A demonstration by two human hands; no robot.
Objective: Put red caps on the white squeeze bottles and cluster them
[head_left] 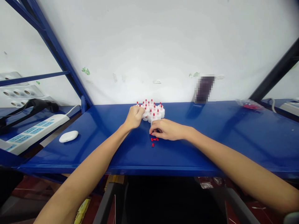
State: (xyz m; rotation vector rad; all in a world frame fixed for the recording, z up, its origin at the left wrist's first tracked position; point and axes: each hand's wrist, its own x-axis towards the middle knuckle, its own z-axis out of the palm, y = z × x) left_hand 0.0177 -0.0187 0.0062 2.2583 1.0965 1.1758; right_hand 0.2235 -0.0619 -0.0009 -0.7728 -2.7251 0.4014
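Note:
Several small white squeeze bottles with red tips [154,117] stand in a tight cluster at the middle back of the blue table. My left hand [135,117] is closed at the cluster's left side, against the bottles; its fingertips are turned away, so what it grips is hidden. In front of the bottles, my right hand [167,129] reaches down to the tabletop with thumb and forefinger pinched on a small red cap [151,134]. Several loose red caps [152,145] lie on the table just below that hand.
A white oval case [68,136] lies at the left, near a white power strip [37,132]. A dark pixelated phone-like object [204,90] leans on the back wall. A clear bag with red contents [251,105] is at the far right. Blue frame posts [58,53] flank the table [187,152].

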